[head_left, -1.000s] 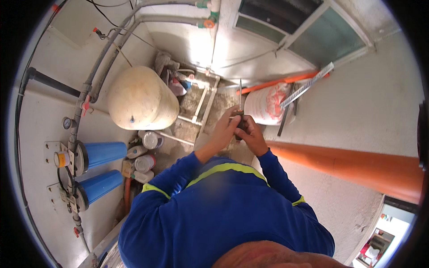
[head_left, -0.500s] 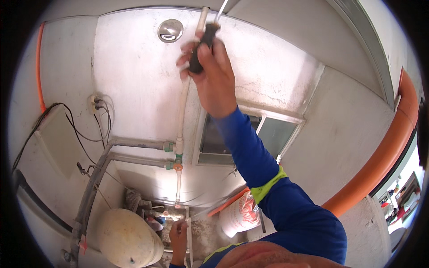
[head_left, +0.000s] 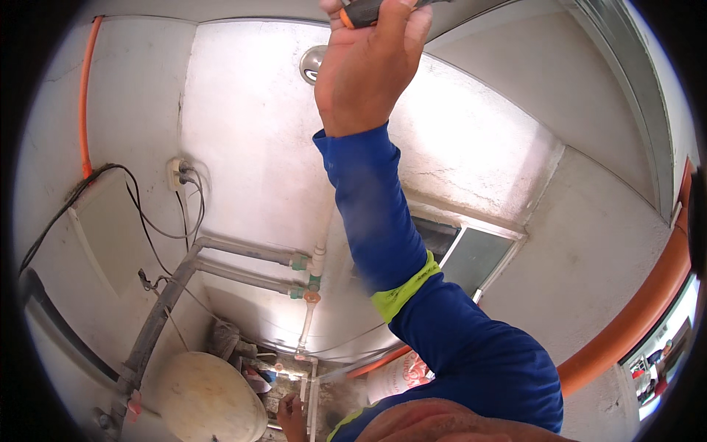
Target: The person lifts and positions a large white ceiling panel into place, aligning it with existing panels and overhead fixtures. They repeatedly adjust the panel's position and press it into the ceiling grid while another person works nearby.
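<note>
My right hand (head_left: 375, 55), raised to the top edge of the picture, is closed around a screwdriver (head_left: 361, 12). Its dark handle has an orange end; most of the tool lies behind the fingers or beyond the edge. The blue sleeve with a yellow-green band stretches up from the lower right. Behind the wrist, a round metal wall fitting (head_left: 313, 65) is partly covered. Low down, my left hand (head_left: 292, 414) has curled fingers near thin pale pipes (head_left: 311, 383); whatever it may hold is too small to make out.
Grey pipes (head_left: 247, 253) with green fittings run along the left to a vertical white pipe (head_left: 318, 258). A rounded cream tank (head_left: 210, 398) stands at lower left, a white bucket (head_left: 394, 377) right of it. Cables hang from an outlet (head_left: 178, 174). A thick orange pipe (head_left: 626, 317) bends along the right.
My right hand has moved up with the screwdriver, which is now turned more sideways. The view has shifted slightly, and my left hand sits lower in the picture.
</note>
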Motion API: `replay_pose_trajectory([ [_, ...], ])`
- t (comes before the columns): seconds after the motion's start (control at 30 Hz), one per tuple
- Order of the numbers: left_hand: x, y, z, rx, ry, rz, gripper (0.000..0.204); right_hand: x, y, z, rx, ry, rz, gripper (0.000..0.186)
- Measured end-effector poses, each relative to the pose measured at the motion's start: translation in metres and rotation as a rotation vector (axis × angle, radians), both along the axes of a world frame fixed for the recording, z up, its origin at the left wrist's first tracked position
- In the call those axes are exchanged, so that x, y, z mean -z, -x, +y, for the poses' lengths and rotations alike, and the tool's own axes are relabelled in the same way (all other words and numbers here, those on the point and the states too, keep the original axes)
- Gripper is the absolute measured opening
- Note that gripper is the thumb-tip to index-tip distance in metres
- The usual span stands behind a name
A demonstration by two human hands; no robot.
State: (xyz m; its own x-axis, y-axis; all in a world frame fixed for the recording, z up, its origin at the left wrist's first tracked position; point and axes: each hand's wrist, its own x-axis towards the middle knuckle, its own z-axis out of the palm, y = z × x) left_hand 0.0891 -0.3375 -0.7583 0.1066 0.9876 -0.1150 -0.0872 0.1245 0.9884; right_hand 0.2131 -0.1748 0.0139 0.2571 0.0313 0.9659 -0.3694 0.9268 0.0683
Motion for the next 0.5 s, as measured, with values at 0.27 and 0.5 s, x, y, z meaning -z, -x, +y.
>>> replay_pose_trajectory([
  [0.27, -0.011, 0.003, 0.010, 0.072, 0.103, -0.027, 0.041, 0.018, -0.027, -0.034, 0.108, 0.004, -0.197, 0.044],
  [0.5, -0.021, 0.015, 0.002, 0.130, 0.104, 0.053, 0.041, 0.034, -0.060, -0.086, 0.006, 0.154, -0.251, 0.047],
])
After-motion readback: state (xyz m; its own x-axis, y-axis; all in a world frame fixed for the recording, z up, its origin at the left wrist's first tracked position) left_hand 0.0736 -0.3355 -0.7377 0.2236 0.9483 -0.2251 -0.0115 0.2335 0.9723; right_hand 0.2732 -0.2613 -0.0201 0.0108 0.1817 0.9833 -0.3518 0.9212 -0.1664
